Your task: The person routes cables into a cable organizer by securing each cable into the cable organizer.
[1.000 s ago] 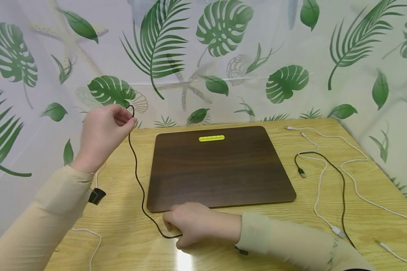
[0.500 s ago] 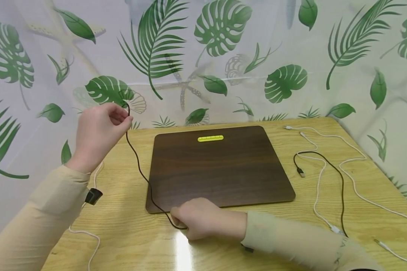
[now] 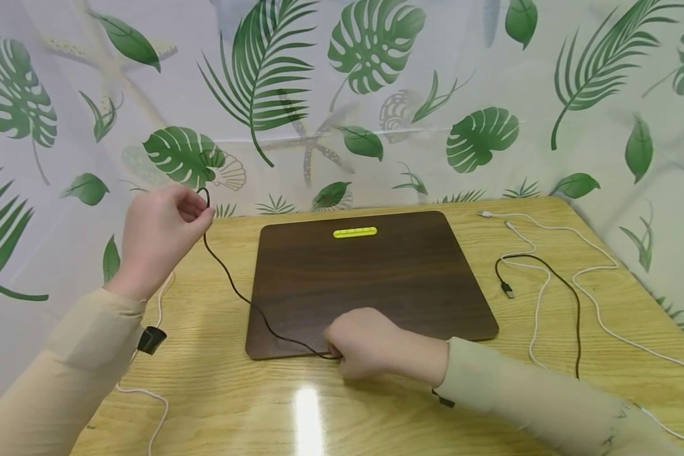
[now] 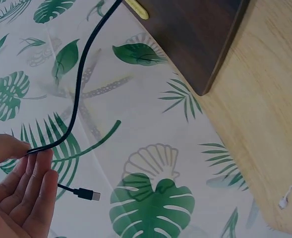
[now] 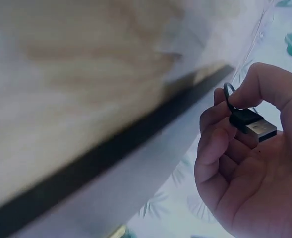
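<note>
A thin black USB cable [image 3: 236,288] runs between both hands, sagging across the front left of a dark brown board [image 3: 365,272]. My left hand [image 3: 162,237], raised left of the board, pinches it between thumb and fingers. In the left wrist view its small USB-C plug [image 4: 87,194] pokes out past those fingers. My right hand [image 3: 370,345], over the board's front edge, pinches the other end. The right wrist view shows the USB-A plug [image 5: 255,126] under the thumb, its metal tip bare above the palm. On the board's far part lies a yellow slotted strip [image 3: 355,232].
Several white cables [image 3: 591,303] and a second black USB cable [image 3: 577,316] lie on the wooden table [image 3: 245,405] to the right. Another white cable [image 3: 161,405] lies at the left. Behind the table hangs a leaf-patterned sheet [image 3: 422,164].
My right hand has moved right and away from me, from the table in front of the board to over its front edge, drawing the cable along. My left hand has shifted slightly left and down.
</note>
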### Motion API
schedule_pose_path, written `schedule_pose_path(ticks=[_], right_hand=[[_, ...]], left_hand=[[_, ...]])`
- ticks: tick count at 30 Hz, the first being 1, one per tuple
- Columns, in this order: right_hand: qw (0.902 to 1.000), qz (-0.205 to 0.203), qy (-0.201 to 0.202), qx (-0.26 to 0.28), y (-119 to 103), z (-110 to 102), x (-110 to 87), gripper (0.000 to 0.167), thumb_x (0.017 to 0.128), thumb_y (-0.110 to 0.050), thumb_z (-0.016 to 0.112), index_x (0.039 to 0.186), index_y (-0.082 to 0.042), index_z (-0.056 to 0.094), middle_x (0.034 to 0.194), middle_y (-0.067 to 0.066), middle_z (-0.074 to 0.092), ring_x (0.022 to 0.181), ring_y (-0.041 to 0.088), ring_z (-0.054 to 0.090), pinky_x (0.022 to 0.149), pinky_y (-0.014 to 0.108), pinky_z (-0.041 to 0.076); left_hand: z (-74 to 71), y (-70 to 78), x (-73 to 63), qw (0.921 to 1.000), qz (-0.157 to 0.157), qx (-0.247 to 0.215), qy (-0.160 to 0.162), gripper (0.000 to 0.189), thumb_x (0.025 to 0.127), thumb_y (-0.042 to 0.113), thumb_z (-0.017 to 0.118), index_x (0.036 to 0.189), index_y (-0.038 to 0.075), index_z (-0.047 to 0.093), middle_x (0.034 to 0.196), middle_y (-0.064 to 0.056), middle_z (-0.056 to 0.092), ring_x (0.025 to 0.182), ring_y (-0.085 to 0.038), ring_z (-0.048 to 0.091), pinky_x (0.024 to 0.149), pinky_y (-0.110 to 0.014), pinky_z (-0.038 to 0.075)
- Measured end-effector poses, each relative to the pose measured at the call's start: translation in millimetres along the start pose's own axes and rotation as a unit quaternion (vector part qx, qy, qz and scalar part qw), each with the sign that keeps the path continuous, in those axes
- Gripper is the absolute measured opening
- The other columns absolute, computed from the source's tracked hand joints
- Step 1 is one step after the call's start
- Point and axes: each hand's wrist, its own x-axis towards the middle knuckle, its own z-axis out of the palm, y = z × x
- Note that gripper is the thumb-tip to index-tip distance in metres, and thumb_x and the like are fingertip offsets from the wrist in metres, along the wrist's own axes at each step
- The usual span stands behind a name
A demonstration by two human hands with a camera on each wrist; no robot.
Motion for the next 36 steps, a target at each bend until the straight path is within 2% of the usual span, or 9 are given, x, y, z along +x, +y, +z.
schedule_pose_path(ticks=[7,11,15,18,22,27,32,36], right_hand=[[0.9998,0.006,0.017,0.007,25.1,-15.5,-2.8,0.031,0.07,0.009,0.059,0.068,-0.02,0.049,0.067,-0.008,0.042,0.063,0.009,0.032,0.059,0.025,0.028],[0.9994,0.0,0.036,0.0,37.1,-20.2,-2.5,0.031,0.072,0.009,0.061,0.067,-0.02,0.05,0.069,-0.007,0.046,0.065,0.01,0.037,0.06,0.025,0.032],[0.9982,-0.001,0.059,-0.01,47.7,-25.9,-0.9,0.031,0.074,0.007,0.064,0.066,-0.021,0.052,0.07,-0.007,0.048,0.064,0.01,0.04,0.059,0.025,0.033],[0.9973,0.001,0.071,-0.019,54.7,-31.8,0.1,0.031,0.073,0.006,0.064,0.065,-0.022,0.052,0.068,-0.008,0.049,0.064,0.01,0.041,0.058,0.025,0.033],[0.9968,-0.002,0.078,-0.02,64.1,-39.4,1.8,0.029,0.071,0.005,0.062,0.066,-0.023,0.053,0.067,-0.009,0.051,0.064,0.009,0.042,0.059,0.025,0.033],[0.997,0.004,0.077,0.001,74.6,-49.2,3.8,0.026,0.073,0.003,0.061,0.068,-0.022,0.055,0.065,-0.009,0.05,0.062,0.009,0.041,0.06,0.026,0.033],[0.9957,0.027,0.074,0.049,84.3,-59.0,5.5,0.022,0.076,0.001,0.062,0.07,-0.02,0.058,0.065,-0.006,0.051,0.062,0.01,0.041,0.062,0.028,0.034],[0.9924,0.051,0.076,0.083,92.7,-64.4,6.8,0.019,0.079,-0.002,0.066,0.072,-0.018,0.061,0.068,-0.004,0.054,0.065,0.012,0.046,0.065,0.03,0.038]], left_hand=[[7.9,-16.2,-10.1,0.9996,0.0,0.016,-0.024,0.014,0.095,0.013,0.071,0.091,0.0,0.076,0.084,-0.018,0.078,0.074,-0.03,0.072,0.071,-0.037,0.048],[16.1,-25.6,-16.9,0.9986,0.011,0.025,-0.045,0.013,0.094,0.012,0.072,0.087,0.002,0.075,0.082,-0.016,0.077,0.071,-0.028,0.071,0.068,-0.037,0.049],[24.4,-31.5,-24.4,0.9967,0.026,0.052,-0.057,0.012,0.092,0.009,0.072,0.081,0.005,0.075,0.077,-0.011,0.076,0.069,-0.026,0.069,0.066,-0.037,0.048],[30.5,-34.9,-30.9,0.9943,0.021,0.063,-0.083,0.011,0.091,0.009,0.072,0.081,0.005,0.075,0.077,-0.009,0.076,0.069,-0.025,0.069,0.066,-0.039,0.051],[38.6,-38.7,-40.8,0.9872,-0.012,0.065,-0.145,0.01,0.091,0.011,0.074,0.084,0.004,0.075,0.08,-0.01,0.077,0.07,-0.023,0.07,0.067,-0.042,0.054],[51.2,-42.2,-52.1,0.9748,-0.038,0.078,-0.206,0.01,0.09,0.011,0.075,0.082,0.006,0.073,0.077,-0.006,0.075,0.066,-0.018,0.065,0.061,-0.035,0.049],[63.9,-44.5,-60.9,0.9695,-0.039,0.082,-0.227,0.011,0.088,0.011,0.077,0.079,0.009,0.073,0.073,-0.002,0.072,0.063,-0.015,0.061,0.056,-0.031,0.045],[71.0,-43.5,-65.7,0.9651,-0.035,0.081,-0.246,0.012,0.088,0.011,0.079,0.078,0.009,0.072,0.073,-0.002,0.071,0.063,-0.015,0.06,0.058,-0.031,0.046]])
